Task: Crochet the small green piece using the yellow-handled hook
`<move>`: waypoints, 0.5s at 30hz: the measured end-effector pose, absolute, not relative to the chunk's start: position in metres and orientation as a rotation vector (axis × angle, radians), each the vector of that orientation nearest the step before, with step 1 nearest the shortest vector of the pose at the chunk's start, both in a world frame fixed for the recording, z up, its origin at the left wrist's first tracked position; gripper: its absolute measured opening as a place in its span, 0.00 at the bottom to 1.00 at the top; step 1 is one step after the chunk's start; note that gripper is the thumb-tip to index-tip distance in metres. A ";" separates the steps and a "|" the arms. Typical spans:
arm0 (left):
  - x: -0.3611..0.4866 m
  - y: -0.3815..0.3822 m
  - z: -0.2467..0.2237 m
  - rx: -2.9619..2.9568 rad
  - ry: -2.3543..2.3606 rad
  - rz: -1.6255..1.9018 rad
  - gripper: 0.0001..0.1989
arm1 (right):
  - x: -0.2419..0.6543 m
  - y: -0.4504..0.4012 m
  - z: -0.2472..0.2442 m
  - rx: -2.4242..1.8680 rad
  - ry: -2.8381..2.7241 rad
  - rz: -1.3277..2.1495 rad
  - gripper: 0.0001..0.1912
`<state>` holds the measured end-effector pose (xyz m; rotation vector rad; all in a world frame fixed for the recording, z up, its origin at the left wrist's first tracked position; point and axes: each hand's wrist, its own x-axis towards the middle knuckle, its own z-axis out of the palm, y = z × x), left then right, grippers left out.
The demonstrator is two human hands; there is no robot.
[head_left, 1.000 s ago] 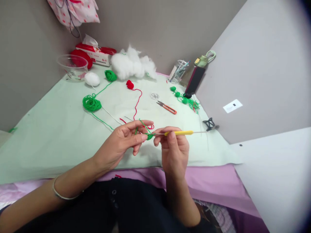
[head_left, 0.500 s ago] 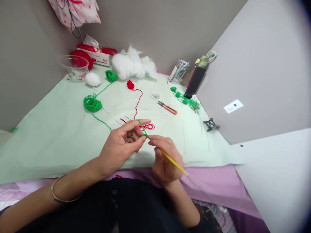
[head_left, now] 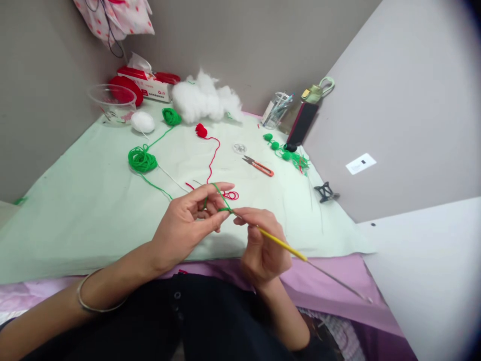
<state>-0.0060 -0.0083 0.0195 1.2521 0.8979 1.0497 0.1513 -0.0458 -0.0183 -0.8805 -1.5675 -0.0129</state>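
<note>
My left hand (head_left: 193,213) pinches a short piece of green yarn (head_left: 224,209) between thumb and fingers, and a strand of it runs up over the raised index finger. In my right hand (head_left: 265,245) is a crochet hook (head_left: 283,244) with a yellow grip, held like a pen. Its tip end meets the green yarn at my left fingertips; the metal tail points down to the right. From the left hand, green yarn leads back toward a loose green skein (head_left: 143,159). Red yarn loops (head_left: 231,195) lie on the cloth just behind my left fingers.
Orange-handled thread snips (head_left: 258,166) and a small clear dish (head_left: 239,148) lie beyond my hands. White stuffing (head_left: 205,98) is heaped at the back. Small green crocheted balls (head_left: 275,146) lie at right near a bottle (head_left: 314,95). A plastic tub (head_left: 112,103) stands back left.
My right hand and the crochet hook have shifted slightly right, and the hook's tail now shows clearly. The pinched green yarn has moved a little right too.
</note>
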 end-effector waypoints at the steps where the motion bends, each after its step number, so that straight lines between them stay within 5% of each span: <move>1: -0.006 -0.009 0.019 1.275 0.895 1.063 0.19 | 0.151 -0.046 -0.017 -0.889 -1.569 -0.014 0.14; 5: -0.003 -0.011 0.014 1.296 0.886 1.090 0.17 | 0.151 -0.045 -0.021 -0.941 -1.697 -0.183 0.14; 10: -0.001 -0.010 0.012 0.919 0.707 0.897 0.28 | 0.150 -0.043 -0.037 -0.985 -1.668 -0.408 0.20; 15: -0.009 -0.001 0.018 0.630 0.577 0.761 0.19 | 0.152 -0.044 -0.024 -0.929 -1.392 0.148 0.15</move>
